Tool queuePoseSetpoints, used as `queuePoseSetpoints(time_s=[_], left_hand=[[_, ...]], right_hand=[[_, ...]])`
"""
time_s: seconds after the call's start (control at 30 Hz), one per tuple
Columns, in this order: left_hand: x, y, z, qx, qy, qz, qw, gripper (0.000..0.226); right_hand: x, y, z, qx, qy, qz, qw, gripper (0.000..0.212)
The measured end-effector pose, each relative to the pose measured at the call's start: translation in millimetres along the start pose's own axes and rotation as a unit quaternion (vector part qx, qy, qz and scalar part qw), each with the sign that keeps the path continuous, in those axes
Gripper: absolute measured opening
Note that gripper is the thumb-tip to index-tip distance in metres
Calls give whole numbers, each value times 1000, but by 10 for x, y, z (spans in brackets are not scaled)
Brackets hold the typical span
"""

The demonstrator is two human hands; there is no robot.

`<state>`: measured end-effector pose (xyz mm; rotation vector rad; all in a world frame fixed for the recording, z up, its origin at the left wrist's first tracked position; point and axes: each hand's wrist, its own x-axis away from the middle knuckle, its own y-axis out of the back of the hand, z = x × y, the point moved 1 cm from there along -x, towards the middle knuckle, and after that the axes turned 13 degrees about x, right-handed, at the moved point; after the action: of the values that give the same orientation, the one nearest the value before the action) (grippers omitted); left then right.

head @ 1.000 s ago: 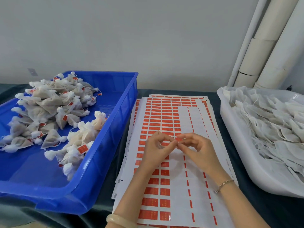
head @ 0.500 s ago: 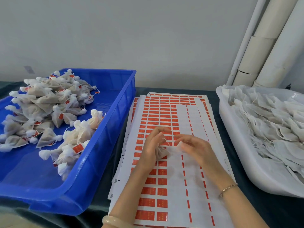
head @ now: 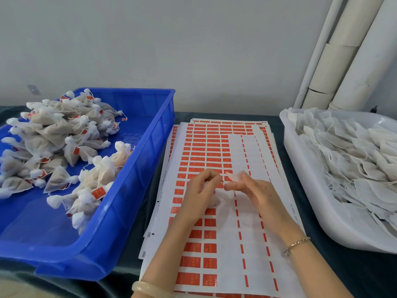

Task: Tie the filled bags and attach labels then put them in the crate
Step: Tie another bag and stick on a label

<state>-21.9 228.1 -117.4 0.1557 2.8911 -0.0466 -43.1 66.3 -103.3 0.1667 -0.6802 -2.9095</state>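
**Item: one small mesh bag, in hand above the label sheets**

Left: blue crate [head: 150, 160], tall-walled, open at the top; tied bags [head: 53, 136] with red labels heaped at its far and middle parts, bare floor showing at the near end; its right wall stands just beside the sheets, so a bag must be lifted over the rim, not slid.

Centre: label sheets [head: 206, 147], a loose stack lying flat on the bench [head: 318, 265]; likely to shift if dragged. Left hand [head: 202, 190] has its fingers [head: 210, 176] curled round the bag [head: 216, 200]; right hand [head: 257, 194] appears to pinch the bag's gathered top, fingers [head: 229, 187] nearly touching the left ones. No label can be made out on this bag.

Handling, by judgement: light, soft, easily crushed; thin mesh that may tear or spill if squeezed; best taken at the gathered neck, not at the body.

Right: white tub [head: 311, 201], low-sided, full of untied bags [head: 354, 158] with trailing strings that may snag; a strip of bench lies open between sheets and tub.
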Motion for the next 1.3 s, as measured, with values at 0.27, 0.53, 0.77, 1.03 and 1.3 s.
queuePoseSetpoints(time_s=[0.27,0.53,0.77,1.03,1.3], left_hand=[[37,-5,-45,-4,-21,12,1000,9],[48,-31,-76,-34,-8,74,997,14],[45,-32,-45,-29,-11,85,996,11],[50,-26,-33,-53,-16,64,996,9],[30,-23,-16,-61,-3,34,998,11]], right_hand=[[-34,67,-27,-91,-45,-93,990,40],[-38,116,-153,-41,-28,-207,977,9],[-47,59,-175,37,9,-147,988,14],[-48,38,-190,42,27,-112,992,17],[-37,39,-190,33,29,-114,993,21]])
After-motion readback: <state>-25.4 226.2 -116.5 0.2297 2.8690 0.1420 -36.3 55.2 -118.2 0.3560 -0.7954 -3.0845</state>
